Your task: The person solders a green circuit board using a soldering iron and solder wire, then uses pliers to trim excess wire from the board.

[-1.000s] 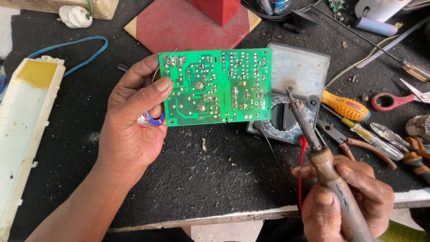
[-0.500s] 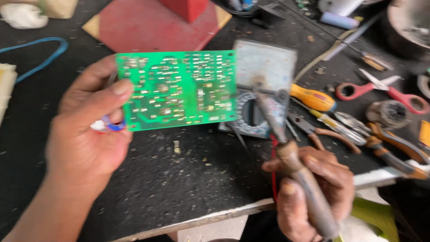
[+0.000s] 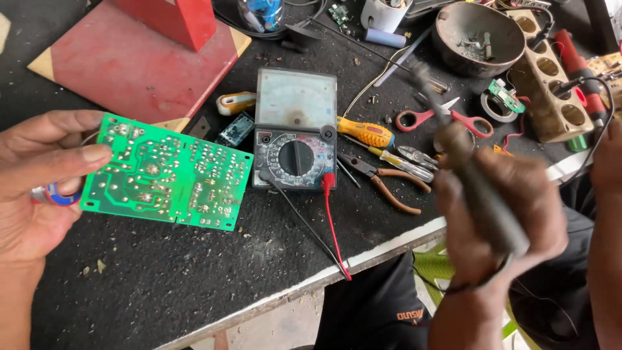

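Observation:
My left hand [image 3: 35, 185] grips a green circuit board [image 3: 167, 174] by its left edge, solder side up, above the dark bench mat. A small blue and white roll [image 3: 55, 194] shows under its fingers. My right hand [image 3: 499, 207], blurred, holds a soldering iron [image 3: 463, 159] with a dark handle. Its tip points up and away, over the tools to the right of the board. An analogue multimeter [image 3: 295, 129] lies flat between the two hands, with a red lead [image 3: 332, 220] and a black lead [image 3: 295, 214] trailing toward the bench edge.
Pliers [image 3: 382, 178], yellow-handled screwdrivers [image 3: 366, 133] and red-handled scissors [image 3: 440, 120] lie right of the meter. A dark bowl [image 3: 478, 35] and a wooden block with round holes [image 3: 551, 84] sit at the back right. A red stand base [image 3: 136, 61] is at the back left. The bench edge [image 3: 363, 259] runs diagonally.
The view has swung so the board and my left hand sit further left. My right hand has lifted the soldering iron away from the board and moved it right, over the tools.

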